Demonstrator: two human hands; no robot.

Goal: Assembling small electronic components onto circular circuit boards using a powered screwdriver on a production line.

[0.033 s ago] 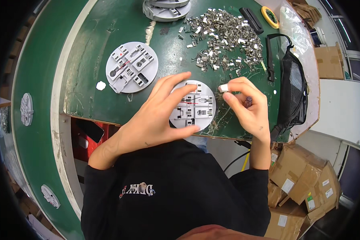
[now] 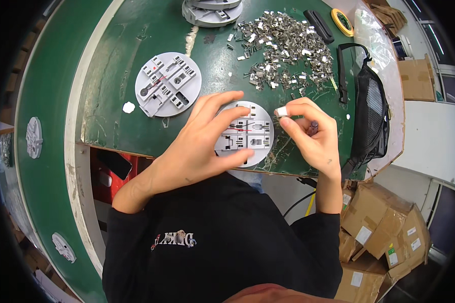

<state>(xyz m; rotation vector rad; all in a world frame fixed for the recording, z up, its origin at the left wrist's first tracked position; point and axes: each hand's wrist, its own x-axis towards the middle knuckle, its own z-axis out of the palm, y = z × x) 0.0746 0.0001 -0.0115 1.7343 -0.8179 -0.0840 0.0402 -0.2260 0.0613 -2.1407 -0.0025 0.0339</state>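
- Grey disc (image 2: 257, 135): on the green table (image 2: 108, 113) near its front edge, between the two hands, bearing raised blocks and slots, a red and a black wire across its middle
- Left hand (image 2: 203, 135): reaching over the disc's left side, fingers spread, thumb well apart from them and over the lower part; whether the tips touch the disc or hang just above it, I cannot tell
- Right hand (image 2: 313, 137): just right of the disc, thumb and forefinger pinching a small metal clip (image 2: 281, 111), which is apart from the disc; the other fingers are curled round a dark rod (image 2: 313, 127)
- Clip pile (image 2: 288, 50): loose and shiny, beyond the right hand, a few clips strayed to its left
- Second disc (image 2: 168, 85): flat, farther off to the left, with similar blocks and a red wire; a white scrap (image 2: 129, 107) just beside it
- Disc stack (image 2: 212, 17): at the far edge of view
- Black case (image 2: 318, 26) and yellow roll (image 2: 342, 21): side by side past the pile
- Mesh bag (image 2: 370, 101): black, along the table's right side
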